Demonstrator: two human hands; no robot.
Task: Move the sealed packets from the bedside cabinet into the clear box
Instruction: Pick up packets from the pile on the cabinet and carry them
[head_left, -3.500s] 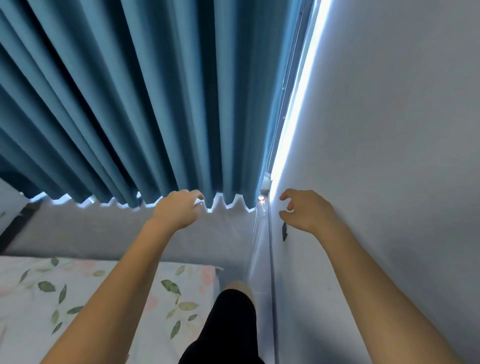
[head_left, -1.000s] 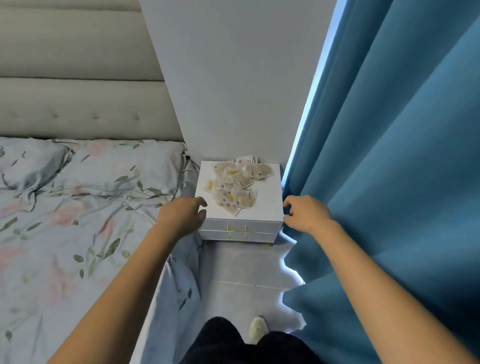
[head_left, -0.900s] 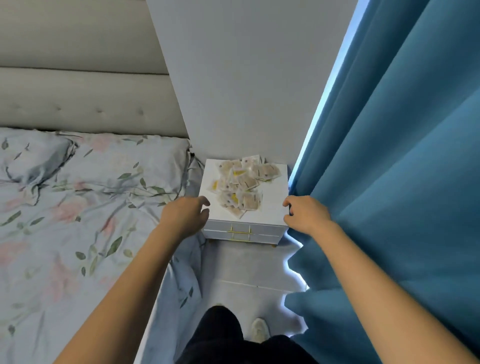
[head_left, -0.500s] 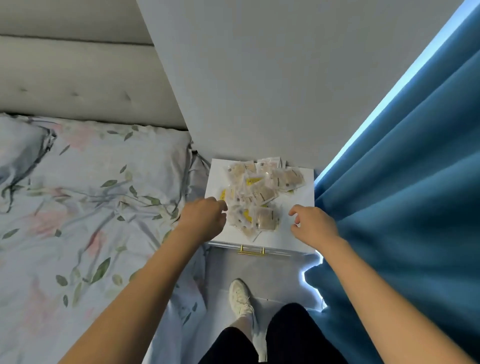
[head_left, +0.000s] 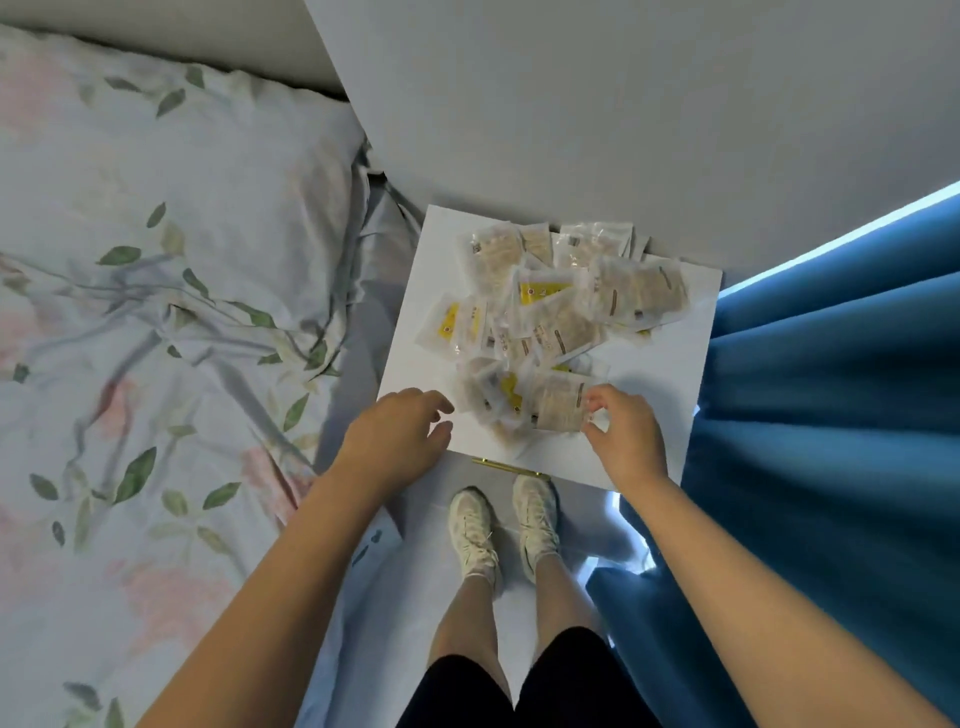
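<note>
Right hand (head_left: 626, 436): thumb and forefinger pinching the near edge of a sealed packet (head_left: 558, 408) at the front of the pile. Left hand (head_left: 397, 441): loosely curled, fingers parted, holding nothing, over the cabinet top's front-left corner just beside the pile. Sealed packets (head_left: 550, 317) lie heaped and overlapping on the bedside cabinet (head_left: 670, 374), from its back edge to near its front edge. Clear box not in view. Step, as judged: first pick-up, nothing transferred yet. Next move calls for lifting the pinched packet clear without dragging neighbours off the front edge, then locating the box.
</note>
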